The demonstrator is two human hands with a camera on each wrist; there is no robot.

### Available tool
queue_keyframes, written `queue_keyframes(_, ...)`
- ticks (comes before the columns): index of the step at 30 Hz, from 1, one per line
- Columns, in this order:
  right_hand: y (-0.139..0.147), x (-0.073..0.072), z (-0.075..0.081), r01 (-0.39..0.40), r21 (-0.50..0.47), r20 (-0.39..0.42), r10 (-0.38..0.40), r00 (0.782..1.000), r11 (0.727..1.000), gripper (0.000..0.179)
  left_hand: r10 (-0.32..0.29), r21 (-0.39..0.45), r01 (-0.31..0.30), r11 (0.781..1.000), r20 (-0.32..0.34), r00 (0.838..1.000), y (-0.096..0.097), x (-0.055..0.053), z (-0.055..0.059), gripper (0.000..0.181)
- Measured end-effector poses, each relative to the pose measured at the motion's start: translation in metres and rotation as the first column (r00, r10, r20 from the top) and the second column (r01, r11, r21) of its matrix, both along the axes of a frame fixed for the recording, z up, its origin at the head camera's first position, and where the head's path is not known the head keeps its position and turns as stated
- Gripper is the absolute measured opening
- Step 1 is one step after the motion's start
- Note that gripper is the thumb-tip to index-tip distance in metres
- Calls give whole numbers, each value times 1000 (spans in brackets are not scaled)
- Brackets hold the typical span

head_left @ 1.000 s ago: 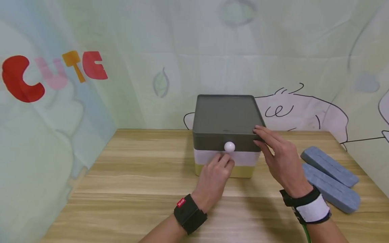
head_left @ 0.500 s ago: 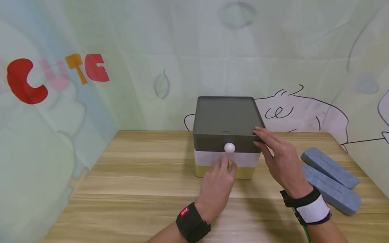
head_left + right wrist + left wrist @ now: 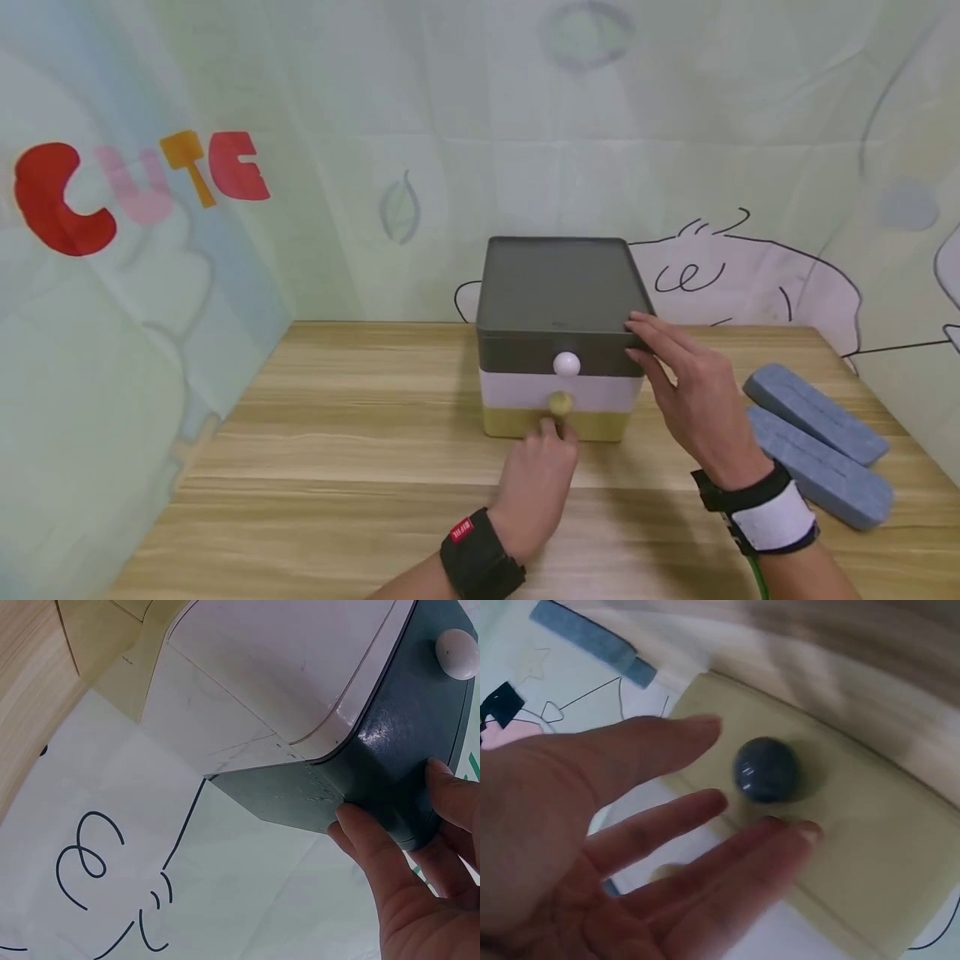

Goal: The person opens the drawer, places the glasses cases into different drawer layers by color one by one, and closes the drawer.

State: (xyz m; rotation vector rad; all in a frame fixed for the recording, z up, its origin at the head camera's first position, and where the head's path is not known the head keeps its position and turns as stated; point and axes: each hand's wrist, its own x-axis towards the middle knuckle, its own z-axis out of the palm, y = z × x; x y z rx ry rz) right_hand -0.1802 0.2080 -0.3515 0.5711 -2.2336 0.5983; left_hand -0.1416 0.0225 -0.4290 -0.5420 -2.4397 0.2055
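A small three-tier drawer box (image 3: 566, 283) stands on the table, with a dark grey top tier, a white middle and a yellow bottom. The top tier has a white knob (image 3: 567, 364) and the middle one a yellow knob (image 3: 560, 404). In the left wrist view, a dark round knob (image 3: 766, 769) sticks out from the yellow drawer (image 3: 870, 802). My left hand (image 3: 538, 483) is around that knob, thumb and fingers spread slightly apart from it. At the front right corner of the grey tier, my right hand (image 3: 701, 400) grips with thumb and fingers.
To the right of the box, two blue-grey oblong blocks (image 3: 821, 467) lie on the wooden table (image 3: 337, 433). Behind stands a printed fabric backdrop (image 3: 337, 150) with coloured letters at left.
My left hand has moved down from the middle tier to the bottom one, uncovering the yellow knob. My right hand stays at the box's corner. The drawers look unmoved.
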Motion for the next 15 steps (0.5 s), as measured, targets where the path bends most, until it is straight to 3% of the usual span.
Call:
queue_keyframes(8,0,-2,-1,-5,2,-8,5,1000,1000,40,-80,61,75,995,86,993,-6,-15,-8,13)
queue_keyframes(15,0,-2,-1,3,3,0,-3,1000,1000,40,-84,56,79,995,100,991,-6,-19,-12,15)
